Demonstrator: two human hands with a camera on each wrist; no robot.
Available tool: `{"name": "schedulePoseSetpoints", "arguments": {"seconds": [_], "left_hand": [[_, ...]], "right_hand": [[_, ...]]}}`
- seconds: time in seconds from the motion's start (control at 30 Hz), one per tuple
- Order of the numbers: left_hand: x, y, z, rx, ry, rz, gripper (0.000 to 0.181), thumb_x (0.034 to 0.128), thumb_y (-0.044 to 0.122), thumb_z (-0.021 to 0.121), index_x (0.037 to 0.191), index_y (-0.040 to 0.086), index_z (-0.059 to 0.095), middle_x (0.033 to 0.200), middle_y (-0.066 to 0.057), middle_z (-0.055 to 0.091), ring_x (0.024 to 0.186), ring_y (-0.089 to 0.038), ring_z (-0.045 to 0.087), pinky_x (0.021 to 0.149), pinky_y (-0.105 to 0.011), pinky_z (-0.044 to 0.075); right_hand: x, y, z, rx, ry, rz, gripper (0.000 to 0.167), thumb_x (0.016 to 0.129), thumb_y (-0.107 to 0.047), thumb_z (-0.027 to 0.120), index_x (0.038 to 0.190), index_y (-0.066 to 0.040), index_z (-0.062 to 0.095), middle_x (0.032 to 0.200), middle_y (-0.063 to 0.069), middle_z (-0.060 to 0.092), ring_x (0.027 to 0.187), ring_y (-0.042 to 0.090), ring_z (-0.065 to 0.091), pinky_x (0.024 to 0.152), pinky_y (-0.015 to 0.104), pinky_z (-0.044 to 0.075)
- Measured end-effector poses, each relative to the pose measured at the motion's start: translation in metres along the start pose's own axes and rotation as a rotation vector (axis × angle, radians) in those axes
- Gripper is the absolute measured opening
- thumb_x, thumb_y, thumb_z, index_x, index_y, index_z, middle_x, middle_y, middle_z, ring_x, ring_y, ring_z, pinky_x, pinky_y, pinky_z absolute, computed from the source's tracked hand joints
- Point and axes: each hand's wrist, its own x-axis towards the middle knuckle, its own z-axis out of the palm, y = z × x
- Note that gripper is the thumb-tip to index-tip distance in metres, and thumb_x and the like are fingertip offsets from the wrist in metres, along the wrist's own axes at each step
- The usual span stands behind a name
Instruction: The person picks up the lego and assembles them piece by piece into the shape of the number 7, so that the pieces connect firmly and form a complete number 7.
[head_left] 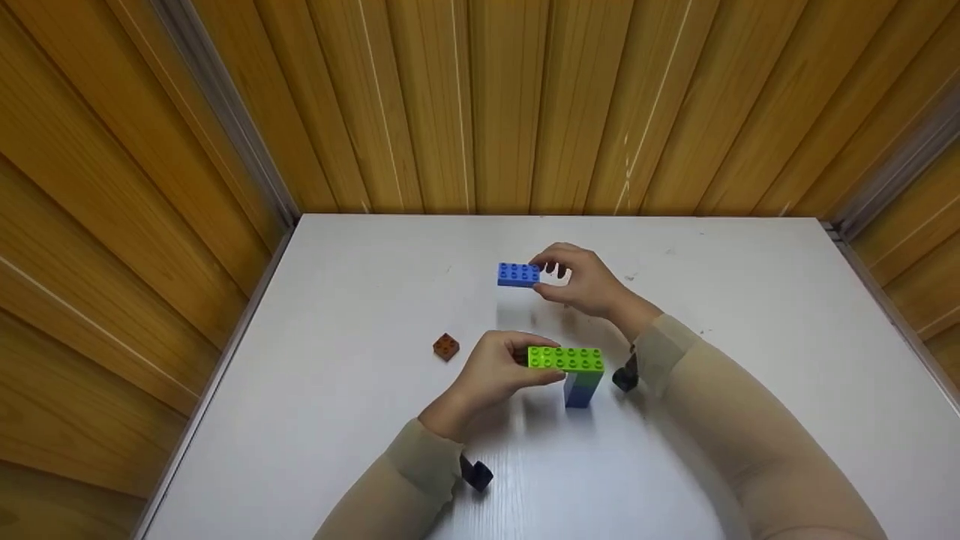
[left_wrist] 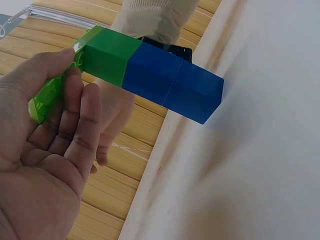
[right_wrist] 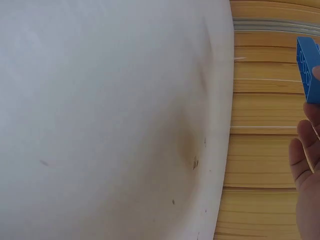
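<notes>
At the far left, wooden panels (head_left: 97, 210) rise beside the white bench (head_left: 315, 375). Going right, the left sleeve (head_left: 409, 469) comes in from the near edge, with a small black device (head_left: 478, 475) at its wrist. Just beyond the left hand lies a brown brick (head_left: 446, 347), four studs up, turned cornerwise on the bench and touched by neither hand.

Next is the left hand (head_left: 491, 367), thumb on the near side and fingers on the far side, pinching the left end of a long bright green brick (head_left: 566, 358) with two rows of six studs. Below that brick's right end runs a column – in the left wrist view, a darker green brick (left_wrist: 110, 57) and then two blue bricks (left_wrist: 172, 82), joined end on. Whether its lower tip touches the bench I cannot tell.

Farther back, above the bench, is a loose blue brick (head_left: 518, 274) with two rows of four studs, level and facing up. The right hand (head_left: 589, 285) grips its right end between thumb and forefinger; the right wrist view catches only part of it, hollow underside showing. The two hands are apart – each clamped on its own piece. Another black device (head_left: 625, 375) sits by the right sleeve (head_left: 750, 427), which crosses the bench's right side.
</notes>
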Motion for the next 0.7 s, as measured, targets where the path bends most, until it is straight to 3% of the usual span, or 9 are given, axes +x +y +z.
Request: {"name": "schedulePoseSetpoints", "arguments": {"seconds": [0.2, 0.43, 0.7], "left_hand": [[0.006, -0.002, 0.000, 0.001, 0.008, 0.005, 0.033, 0.0923, 0.015, 0.095, 0.125, 0.019, 0.088, 0.119, -0.001, 0.087, 0.097, -0.013, 0.077, 0.087, -0.024, 0.067], [0.013, 0.000, 0.002, 0.074, 0.024, 0.060, 0.033, 0.0908, 0.018, 0.097, 0.122, 0.025, 0.089, 0.114, 0.003, 0.081, 0.097, -0.011, 0.068, 0.084, -0.023, 0.060], [0.016, 0.004, 0.003, 0.064, 0.019, 0.057, 0.035, 0.0908, 0.017, 0.097, 0.124, 0.020, 0.088, 0.115, 0.002, 0.082, 0.098, -0.012, 0.071, 0.087, -0.023, 0.062]], "right_hand": [[-0.023, -0.009, -0.013, 0.018, 0.045, -0.025, 0.032, 0.098, -0.016, 0.089, 0.130, -0.018, 0.081, 0.123, 0.001, 0.079, 0.115, 0.039, 0.065, 0.098, 0.041, 0.056], [-0.053, -0.027, -0.032, 0.008, 0.115, -0.092, 0.038, 0.095, -0.009, 0.091, 0.130, -0.016, 0.082, 0.124, 0.001, 0.079, 0.110, 0.015, 0.066, 0.097, 0.027, 0.055], [-0.082, -0.044, -0.050, 0.023, 0.215, -0.147, 0.043, 0.090, 0.002, 0.090, 0.129, -0.014, 0.082, 0.124, 0.003, 0.079, 0.110, 0.011, 0.068, 0.097, 0.018, 0.055]]}}
